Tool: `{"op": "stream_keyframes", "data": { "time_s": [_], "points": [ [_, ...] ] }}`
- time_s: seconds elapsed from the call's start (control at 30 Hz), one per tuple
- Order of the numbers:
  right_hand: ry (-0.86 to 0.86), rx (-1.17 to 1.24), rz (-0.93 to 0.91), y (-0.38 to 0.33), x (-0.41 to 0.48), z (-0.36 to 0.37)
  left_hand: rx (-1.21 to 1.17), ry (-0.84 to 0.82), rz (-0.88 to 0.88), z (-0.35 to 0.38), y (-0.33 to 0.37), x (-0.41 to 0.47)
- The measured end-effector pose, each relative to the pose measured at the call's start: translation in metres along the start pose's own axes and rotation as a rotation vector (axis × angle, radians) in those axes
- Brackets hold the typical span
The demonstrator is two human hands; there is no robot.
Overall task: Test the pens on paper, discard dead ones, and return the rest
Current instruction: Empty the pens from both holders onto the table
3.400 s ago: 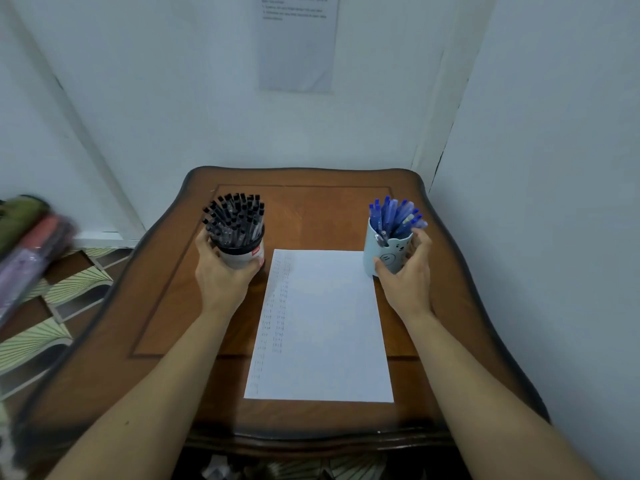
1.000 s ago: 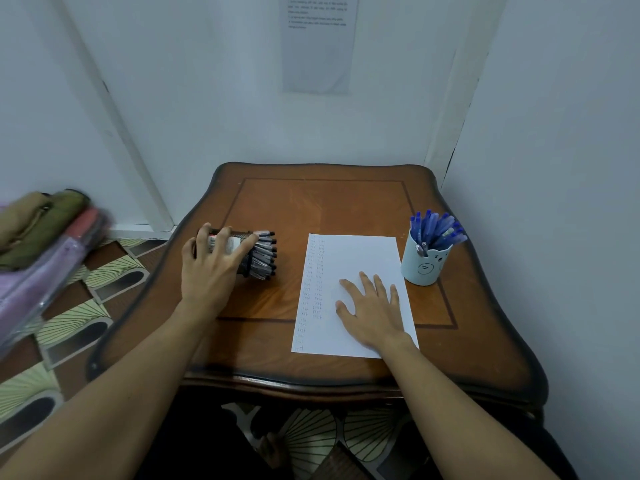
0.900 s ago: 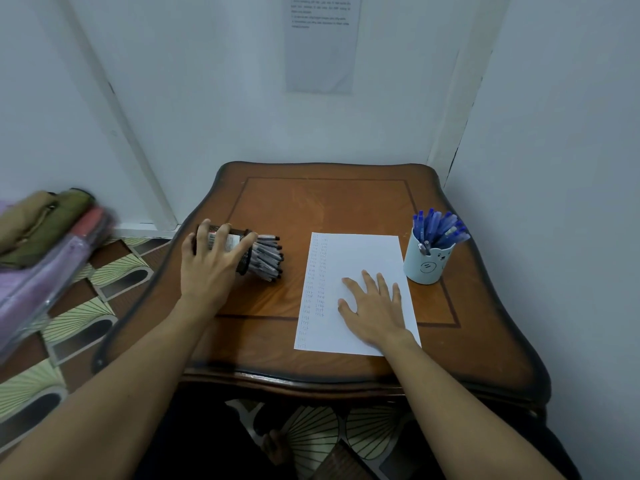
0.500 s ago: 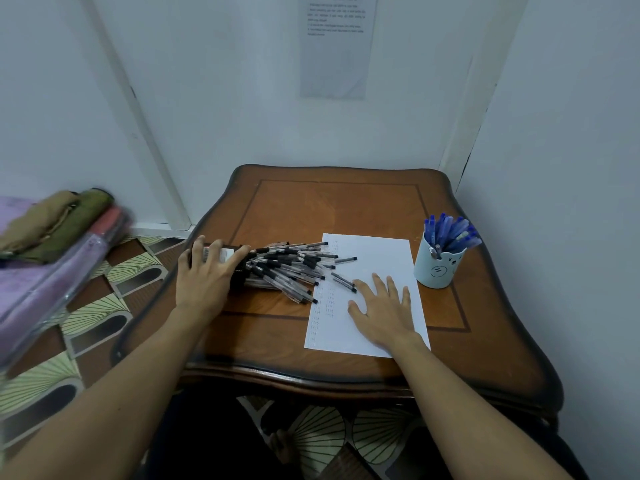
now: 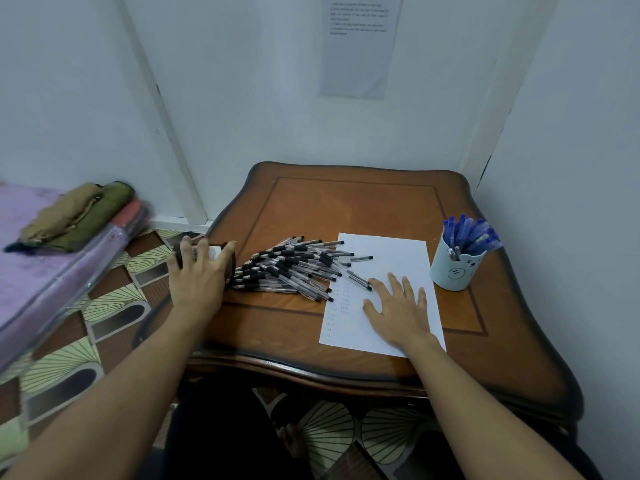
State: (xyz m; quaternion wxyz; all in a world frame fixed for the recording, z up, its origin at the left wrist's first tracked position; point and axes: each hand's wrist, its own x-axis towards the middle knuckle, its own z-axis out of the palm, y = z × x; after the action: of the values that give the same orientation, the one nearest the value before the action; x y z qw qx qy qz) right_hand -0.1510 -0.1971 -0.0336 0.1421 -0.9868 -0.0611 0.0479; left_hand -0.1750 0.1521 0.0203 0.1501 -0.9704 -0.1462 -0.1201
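A black pen cup lies on its side at the table's left edge, and my left hand grips it from above. Several black-capped pens are spilled in a fan from its mouth across the wood and onto the left part of a white sheet of paper. My right hand lies flat on the sheet, fingers spread, its fingertips close to the nearest pens. Faint test marks run down the sheet's left side. A pale blue cup of blue pens stands upright to the right of the paper.
The brown wooden table sits in a corner, with white walls behind and to the right. A printed notice hangs on the back wall. At the left, a purple-covered surface carries folded cloth. Patterned floor tiles show below.
The black cup was tipped on its side by my left hand, and its pens have slid out across the table and paper. My right hand left the blue cup and lies flat on the sheet.
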Motion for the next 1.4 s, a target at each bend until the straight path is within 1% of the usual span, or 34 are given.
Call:
{"op": "stream_keyframes", "data": {
  "time_s": [0.2,0.3,0.4,0.47,0.53,0.6,0.67,0.73,0.83,0.97,1.1,1.23,1.4],
  "points": [
    [-0.001,0.017,0.008,0.001,0.0,0.0,-0.111,-0.016,-0.161,0.009,-0.009,0.0],
    [0.002,0.033,0.014,0.001,0.0,-0.002,-0.2,0.012,-0.209,0.015,-0.005,0.0],
    [-0.011,0.046,0.017,0.001,0.001,-0.004,-0.355,0.037,-0.257,0.016,0.005,0.001],
    [-0.009,0.051,0.017,0.003,0.002,-0.006,-0.469,0.099,-0.27,0.014,0.015,0.003],
    [0.001,0.034,0.014,0.005,0.003,-0.007,-0.546,0.216,-0.213,0.012,0.026,0.006],
    [0.016,0.014,0.001,0.007,0.004,-0.008,-0.599,0.325,-0.093,0.01,0.038,0.009],
    [0.03,0.008,-0.014,0.009,0.004,-0.008,-0.658,0.388,-0.004,0.004,0.054,0.013],
    [0.042,0.005,-0.03,0.011,0.004,-0.008,-0.718,0.408,0.031,-0.005,0.072,0.018],
    [0.055,-0.007,-0.034,0.017,0.005,-0.008,-0.798,0.372,0.073,-0.015,0.103,0.025],
    [0.062,-0.015,-0.03,0.026,0.012,-0.011,-0.969,0.315,0.106,-0.022,0.143,0.044],
    [0.063,-0.002,-0.04,0.032,0.022,-0.012,-1.045,0.293,0.139,-0.025,0.178,0.068],
    [0.047,0.0,-0.058,0.036,0.025,-0.012,-1.18,0.194,0.079,-0.03,0.205,0.09],
    [0.044,0.004,-0.069,0.04,0.026,-0.009,-1.277,0.065,-0.078,-0.028,0.225,0.116]
  ]
}}
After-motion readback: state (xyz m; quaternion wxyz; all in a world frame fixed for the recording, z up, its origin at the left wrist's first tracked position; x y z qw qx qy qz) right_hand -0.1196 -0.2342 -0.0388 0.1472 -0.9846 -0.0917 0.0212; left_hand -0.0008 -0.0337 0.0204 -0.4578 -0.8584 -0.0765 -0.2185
